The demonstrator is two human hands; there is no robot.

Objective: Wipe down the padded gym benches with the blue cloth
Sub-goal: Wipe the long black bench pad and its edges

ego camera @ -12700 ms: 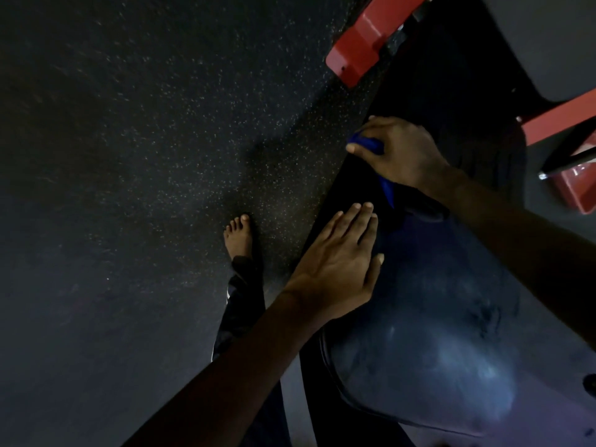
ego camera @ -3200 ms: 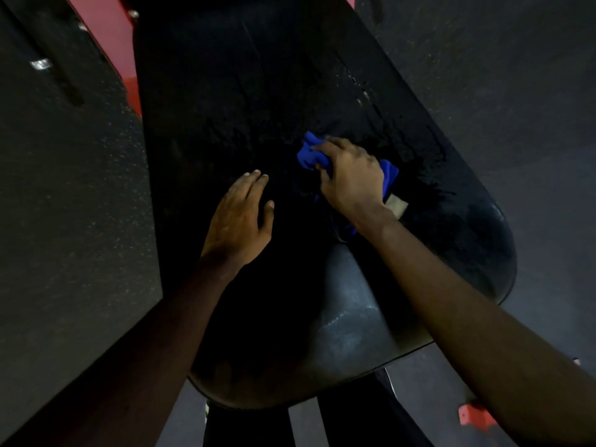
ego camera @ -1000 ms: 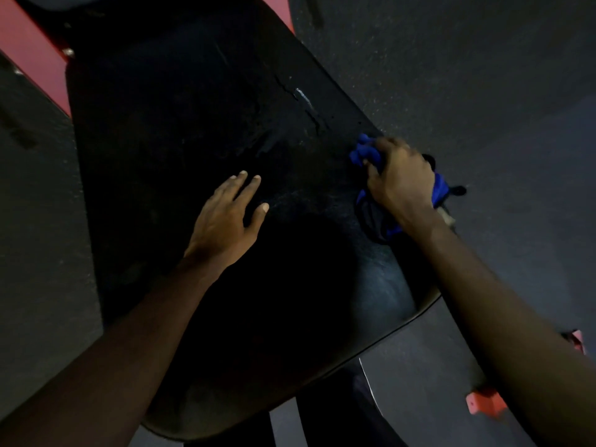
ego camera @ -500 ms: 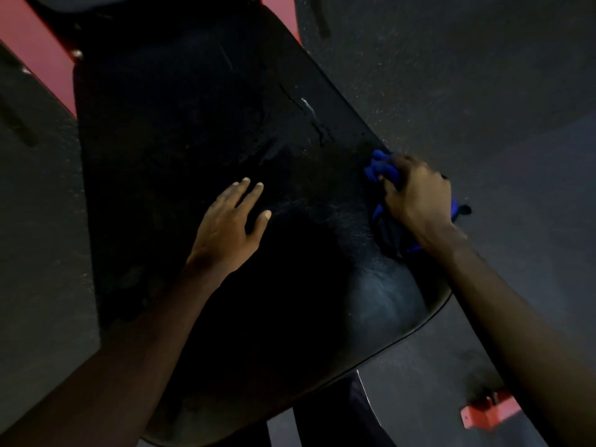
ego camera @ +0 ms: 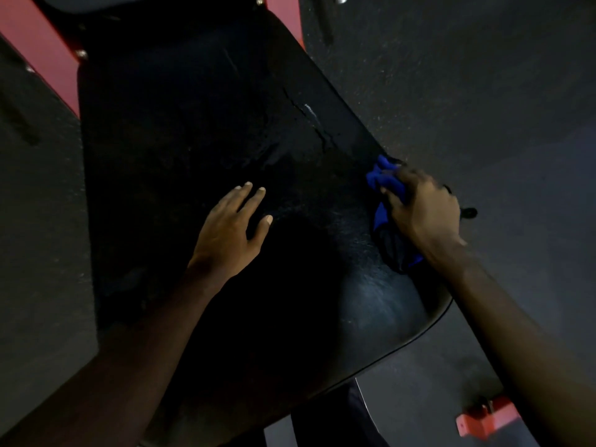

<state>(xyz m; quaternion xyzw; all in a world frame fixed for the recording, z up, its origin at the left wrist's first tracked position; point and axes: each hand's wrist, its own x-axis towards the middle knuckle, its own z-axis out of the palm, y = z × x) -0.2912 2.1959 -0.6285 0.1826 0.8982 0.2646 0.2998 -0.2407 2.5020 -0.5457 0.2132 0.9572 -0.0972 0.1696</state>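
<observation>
The bunched blue cloth [ego camera: 383, 185] sits at the right edge of the wide black padded bench seat [ego camera: 200, 124], gripped under my right hand [ego camera: 422, 211], whose fingers curl over it. The pad's long axis runs away from me, so the unwiped span lies leftward, past my left hand [ego camera: 230, 233], which rests flat and open mid-pad.

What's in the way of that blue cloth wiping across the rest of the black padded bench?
Only the person's own left hand, resting flat mid-pad on the black padded bench. The right hand grips the crumpled blue cloth at the pad's right edge; nothing else visible.
</observation>
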